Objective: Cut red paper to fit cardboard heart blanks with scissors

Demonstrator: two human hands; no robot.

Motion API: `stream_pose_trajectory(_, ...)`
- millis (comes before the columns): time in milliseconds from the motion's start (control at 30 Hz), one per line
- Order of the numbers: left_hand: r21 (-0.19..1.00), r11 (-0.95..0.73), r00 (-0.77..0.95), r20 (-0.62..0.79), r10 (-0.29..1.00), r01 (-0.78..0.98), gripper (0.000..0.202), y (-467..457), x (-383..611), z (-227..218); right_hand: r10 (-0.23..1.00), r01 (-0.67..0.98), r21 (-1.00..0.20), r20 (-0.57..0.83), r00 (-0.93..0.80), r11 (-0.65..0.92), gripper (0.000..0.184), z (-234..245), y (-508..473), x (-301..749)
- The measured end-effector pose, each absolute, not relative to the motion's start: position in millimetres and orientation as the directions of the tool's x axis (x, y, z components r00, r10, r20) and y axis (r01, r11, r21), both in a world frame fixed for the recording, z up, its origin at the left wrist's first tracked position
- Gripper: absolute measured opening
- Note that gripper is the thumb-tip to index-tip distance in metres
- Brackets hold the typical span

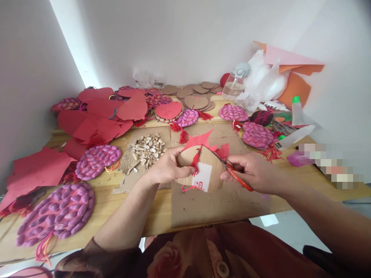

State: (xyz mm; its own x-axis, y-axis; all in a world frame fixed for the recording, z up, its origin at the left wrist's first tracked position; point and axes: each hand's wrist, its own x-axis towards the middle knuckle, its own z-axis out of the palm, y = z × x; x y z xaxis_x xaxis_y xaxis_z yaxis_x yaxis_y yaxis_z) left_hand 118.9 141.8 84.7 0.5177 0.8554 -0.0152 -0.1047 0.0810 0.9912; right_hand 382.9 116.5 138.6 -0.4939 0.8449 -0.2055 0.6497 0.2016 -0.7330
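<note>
Two hands work just past the table's near edge (162,226): the left hand (165,170) pinches a cardboard heart (213,164) backed with red paper (199,139), the right hand (255,172) grips orange-handled scissors (236,175) cutting it. Shell-covered hearts (58,212) crowd the left; a seed-shell pile (147,147) lies beyond; cardboard blanks (195,101) and a bottle (235,83) line the wall.

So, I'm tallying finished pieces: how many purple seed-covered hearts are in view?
5 clearly: two at left, one centre back, two at right. More may hide under the red paper hearts.
</note>
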Motion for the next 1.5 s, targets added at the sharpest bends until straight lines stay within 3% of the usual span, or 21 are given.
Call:
stream_pose_trajectory(267,0.991,0.099,0.514,-0.037,0.857,-0.092,0.050,141,118,85,0.806,0.658,-0.748,-0.333,-0.489,0.090,0.041,142,118,384)
stream_pose_trajectory(667,0.993,0.056,0.490,0.002,0.871,-0.104,0.044,141,119,83,0.858,0.740,-0.629,-0.220,-0.465,0.239,0.048,149,117,381)
stream_pose_trajectory(1033,0.991,0.102,0.529,-0.042,0.847,-0.085,0.045,139,118,84,0.759,0.657,-0.743,-0.356,-0.546,0.124,0.046,153,123,383)
stream_pose_trajectory(1333,0.989,0.115,0.515,-0.051,0.855,-0.094,0.048,139,120,84,0.824,0.685,-0.681,-0.215,-0.523,0.257,0.052,151,122,379)
stream_pose_trajectory(1500,0.986,0.125,0.519,-0.052,0.853,-0.107,0.043,141,119,84,0.828,0.697,-0.680,-0.241,-0.506,0.228,0.049,151,124,382)
